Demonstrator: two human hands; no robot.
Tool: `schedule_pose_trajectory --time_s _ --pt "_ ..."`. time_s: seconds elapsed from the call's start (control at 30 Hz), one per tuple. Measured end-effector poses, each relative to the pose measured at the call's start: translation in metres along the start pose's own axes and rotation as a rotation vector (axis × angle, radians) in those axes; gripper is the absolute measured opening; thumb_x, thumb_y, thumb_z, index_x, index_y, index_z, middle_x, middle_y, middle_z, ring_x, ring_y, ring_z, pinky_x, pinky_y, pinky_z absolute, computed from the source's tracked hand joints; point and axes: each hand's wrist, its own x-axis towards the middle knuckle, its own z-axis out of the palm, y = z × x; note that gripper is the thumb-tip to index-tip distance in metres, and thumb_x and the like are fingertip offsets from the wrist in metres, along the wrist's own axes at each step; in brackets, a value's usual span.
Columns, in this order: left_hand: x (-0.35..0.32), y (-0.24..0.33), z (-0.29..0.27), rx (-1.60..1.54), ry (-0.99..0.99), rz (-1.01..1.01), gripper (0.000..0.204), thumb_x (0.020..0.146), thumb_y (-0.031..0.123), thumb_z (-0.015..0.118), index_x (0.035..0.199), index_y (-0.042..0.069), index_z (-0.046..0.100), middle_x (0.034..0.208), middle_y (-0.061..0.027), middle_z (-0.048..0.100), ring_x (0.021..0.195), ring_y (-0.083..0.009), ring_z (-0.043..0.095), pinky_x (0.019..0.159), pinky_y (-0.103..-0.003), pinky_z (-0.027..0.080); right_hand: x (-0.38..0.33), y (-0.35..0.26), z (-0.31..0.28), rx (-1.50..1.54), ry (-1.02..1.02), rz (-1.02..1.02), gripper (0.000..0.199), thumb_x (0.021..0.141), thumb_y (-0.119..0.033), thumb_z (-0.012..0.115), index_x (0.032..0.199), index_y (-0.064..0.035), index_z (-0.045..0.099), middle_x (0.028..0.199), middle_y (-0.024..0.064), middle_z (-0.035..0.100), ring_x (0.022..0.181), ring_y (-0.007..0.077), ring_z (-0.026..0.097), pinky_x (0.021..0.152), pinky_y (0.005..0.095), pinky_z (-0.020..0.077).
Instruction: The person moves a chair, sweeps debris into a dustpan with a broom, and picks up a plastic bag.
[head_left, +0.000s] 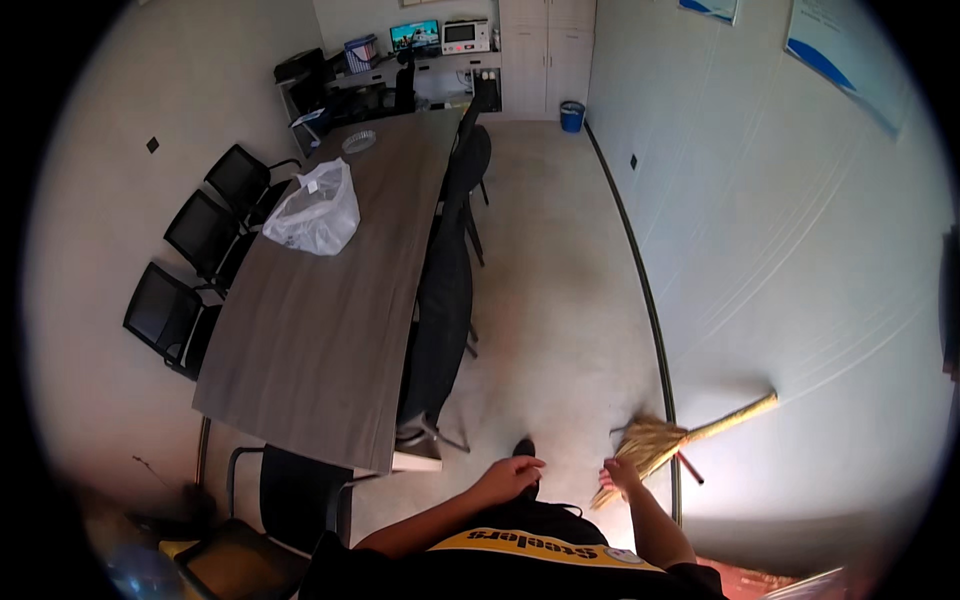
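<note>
My left hand (508, 480) hangs in front of my body, above the floor and close to my dark shoe (525, 449). It holds nothing, and its fingers are loosely bent and apart. To the right, my right hand (622, 474) overlaps the bristles of a straw broom (655, 440) in the picture. Its fingers look loosely curled and parted, with no clear grip on the broom. The broom leans by the right wall, its yellowish handle (740, 413) pointing up and right. Beside it shows a short reddish-brown stick (690, 468), its other end hidden behind the broom.
A long wooden table (320, 330) fills the left, with a white plastic bag (318, 210) and a clear round dish (359, 142) on it. Black chairs (440, 310) line both sides. Far back are a blue bin (572, 116), a cabinet (547, 60) and a desk with a monitor (415, 36).
</note>
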Motion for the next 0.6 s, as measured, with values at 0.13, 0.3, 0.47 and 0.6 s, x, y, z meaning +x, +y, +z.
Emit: schedule_pose_trajectory --time_s 0.13,0.3,0.47,0.6 --pt "0.119 0.129 -0.037 -0.122 -0.208 0.139 0.029 0.103 0.018 0.052 0.125 0.001 0.062 0.105 -0.0086 0.069 0.093 -0.0137 0.066 0.085 -0.027 0.052 0.026 -0.039 -0.08 -0.192 0.179 0.07 0.021 0.093 -0.018 0.058 0.109 -0.005 0.062 0.079 0.0076 0.066 0.063 0.0185 0.065 0.055 0.0323 0.0536" --pt "0.238 0.321 -0.112 -0.303 -0.489 0.599 0.047 0.107 0.036 0.044 0.134 -0.001 0.057 0.111 -0.0134 0.064 0.102 -0.0207 0.062 0.09 -0.035 0.049 0.052 -0.079 -0.155 0.201 0.362 0.255 0.018 0.092 -0.018 0.053 0.103 -0.0062 0.061 0.078 0.0084 0.065 0.063 0.0218 0.066 0.054 0.0352 0.0529" --pt "0.328 0.485 -0.134 -0.405 -0.7 1.214 0.084 0.097 0.069 0.035 0.137 -0.002 0.054 0.111 -0.0184 0.057 0.102 -0.0279 0.055 0.086 -0.041 0.045 0.16 -0.04 -0.212 0.221 0.342 0.49 0.025 0.097 -0.021 0.053 0.115 -0.0042 0.057 0.091 0.0151 0.066 0.071 0.0284 0.068 0.064 0.0427 0.0568" --pt "0.417 0.562 -0.096 -0.701 -0.615 1.322 0.073 0.095 0.066 0.039 0.121 0.003 0.066 0.105 -0.0126 0.05 0.083 -0.0189 0.051 0.073 -0.028 0.047 0.264 -0.13 -0.26 -0.007 0.198 0.491 0.016 0.098 -0.022 0.054 0.1 -0.006 0.059 0.078 0.0108 0.064 0.062 0.0237 0.065 0.053 0.0378 0.0534"
